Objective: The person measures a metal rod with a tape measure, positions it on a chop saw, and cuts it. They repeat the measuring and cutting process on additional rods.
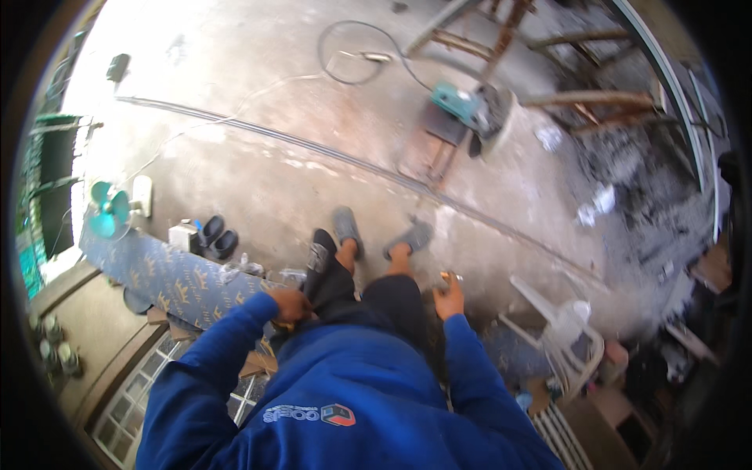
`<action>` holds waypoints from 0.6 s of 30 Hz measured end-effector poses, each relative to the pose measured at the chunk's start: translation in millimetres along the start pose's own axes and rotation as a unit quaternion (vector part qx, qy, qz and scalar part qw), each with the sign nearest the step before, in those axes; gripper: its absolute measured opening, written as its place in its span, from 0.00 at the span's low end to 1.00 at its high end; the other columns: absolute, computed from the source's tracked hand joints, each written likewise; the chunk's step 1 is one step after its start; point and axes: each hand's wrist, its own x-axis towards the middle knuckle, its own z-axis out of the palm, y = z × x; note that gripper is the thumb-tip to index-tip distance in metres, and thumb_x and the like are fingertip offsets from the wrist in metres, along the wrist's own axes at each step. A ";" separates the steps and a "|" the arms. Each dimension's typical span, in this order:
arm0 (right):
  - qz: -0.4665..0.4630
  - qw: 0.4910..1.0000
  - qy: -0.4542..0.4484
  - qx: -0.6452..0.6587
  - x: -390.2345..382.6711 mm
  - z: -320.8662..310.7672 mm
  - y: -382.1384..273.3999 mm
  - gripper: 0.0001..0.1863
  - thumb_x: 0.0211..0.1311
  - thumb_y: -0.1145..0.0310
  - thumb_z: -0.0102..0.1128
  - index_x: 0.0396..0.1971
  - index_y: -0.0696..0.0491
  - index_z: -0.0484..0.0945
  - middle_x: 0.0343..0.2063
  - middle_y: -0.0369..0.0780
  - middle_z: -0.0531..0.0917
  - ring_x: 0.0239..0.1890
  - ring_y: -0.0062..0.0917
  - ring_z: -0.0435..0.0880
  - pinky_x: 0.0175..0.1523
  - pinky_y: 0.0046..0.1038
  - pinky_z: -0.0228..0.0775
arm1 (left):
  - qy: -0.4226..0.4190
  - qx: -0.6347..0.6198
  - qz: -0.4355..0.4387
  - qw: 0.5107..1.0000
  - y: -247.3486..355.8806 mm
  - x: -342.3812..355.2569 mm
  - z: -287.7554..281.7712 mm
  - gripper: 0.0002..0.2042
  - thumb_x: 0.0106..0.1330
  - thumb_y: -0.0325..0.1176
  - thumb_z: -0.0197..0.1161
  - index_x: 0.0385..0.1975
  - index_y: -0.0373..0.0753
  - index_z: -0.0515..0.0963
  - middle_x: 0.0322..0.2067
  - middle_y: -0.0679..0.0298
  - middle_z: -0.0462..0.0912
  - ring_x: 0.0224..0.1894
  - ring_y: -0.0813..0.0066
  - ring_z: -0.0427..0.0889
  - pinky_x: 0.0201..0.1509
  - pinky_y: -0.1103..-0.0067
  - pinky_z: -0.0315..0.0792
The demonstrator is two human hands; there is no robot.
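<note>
So my biggest worry here is the right hand [449, 302]. The fingers look pinched together around a small orange-and-white item [450, 276], sticking up past the fingertips, off to the right of the dark shorts [392, 301]. Too blurry to say what it is. That's a pretty light-looking grip imo, so a bump or a lazy wrist could pop it loose, and it'd be a pain to spot on that scuffed concrete floor [274, 184].

Left hand [291, 305] is down at the left hip, by the waistband. Can't tell if those fingers are holding anything, they're half hidden and smeared. If they snag on clothing, attention goes there and the right hand gets sloppy.

Then there's tripping. Long thin metal bars [298, 143] run right across the floor ahead of the 2 grey slip-ons [345, 227], and footwear like that probably rolls easily on bars. Further out, a dark cable [404, 59] loops loosely from the teal power tool [456, 102], so a caught toe could yank the tool. Bare ankles near it look like a bad combo too. White plastic chair [568, 321] on the right is 1 more thing to clip when turning.
</note>
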 end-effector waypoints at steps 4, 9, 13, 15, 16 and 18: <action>-0.018 0.994 -0.064 0.081 42.4 4.5 -6.8 0.39 0.55 0.80 0.62 0.70 0.56 0.62 0.60 0.51 0.78 0.55 0.36 0.84 0.56 0.33 0.78 | 0.000 -0.014 0.032 0.999 59.9 -10.0 10.0 0.29 0.69 0.56 0.57 0.49 0.32 0.83 0.46 0.42 0.85 0.53 0.46 0.82 0.60 0.60 0.73; -0.106 0.989 -0.087 0.056 83.4 -7.1 -10.7 0.34 0.56 0.77 0.61 0.66 0.57 0.66 0.53 0.50 0.83 0.40 0.38 0.89 0.48 0.36 0.79 | -0.008 -0.029 0.039 0.999 96.6 15.5 25.7 0.25 0.70 0.50 0.57 0.45 0.28 0.83 0.44 0.39 0.84 0.50 0.47 0.84 0.55 0.60 0.74; -0.164 0.978 -0.121 0.041 108.1 -13.2 -20.6 0.33 0.56 0.76 0.62 0.65 0.55 0.68 0.51 0.49 0.84 0.37 0.39 0.88 0.46 0.37 0.79 | -0.011 -0.050 0.136 0.989 93.8 8.2 33.2 0.24 0.72 0.47 0.54 0.44 0.28 0.83 0.44 0.40 0.84 0.50 0.49 0.84 0.53 0.59 0.73; -0.178 0.973 -0.146 0.007 126.7 -5.4 -40.4 0.35 0.56 0.78 0.62 0.67 0.57 0.66 0.52 0.48 0.84 0.36 0.31 0.88 0.46 0.30 0.80 | -0.025 -0.076 0.048 0.996 80.0 9.9 21.6 0.26 0.72 0.52 0.55 0.50 0.31 0.82 0.48 0.43 0.84 0.52 0.49 0.83 0.57 0.62 0.73; -0.193 0.970 -0.148 0.024 137.4 2.3 -55.6 0.34 0.57 0.78 0.62 0.67 0.57 0.66 0.51 0.48 0.85 0.36 0.30 0.88 0.45 0.30 0.80 | -0.017 -0.094 0.039 0.995 66.9 13.0 12.8 0.28 0.71 0.55 0.56 0.52 0.33 0.81 0.50 0.45 0.84 0.53 0.50 0.83 0.60 0.63 0.72; -0.141 0.968 -0.195 0.069 156.8 18.0 -92.8 0.35 0.60 0.79 0.59 0.69 0.54 0.64 0.54 0.48 0.83 0.43 0.29 0.87 0.48 0.29 0.79 | 0.019 -0.143 -0.021 0.989 31.9 36.3 -11.1 0.29 0.69 0.58 0.59 0.56 0.36 0.81 0.51 0.48 0.85 0.55 0.52 0.83 0.63 0.65 0.72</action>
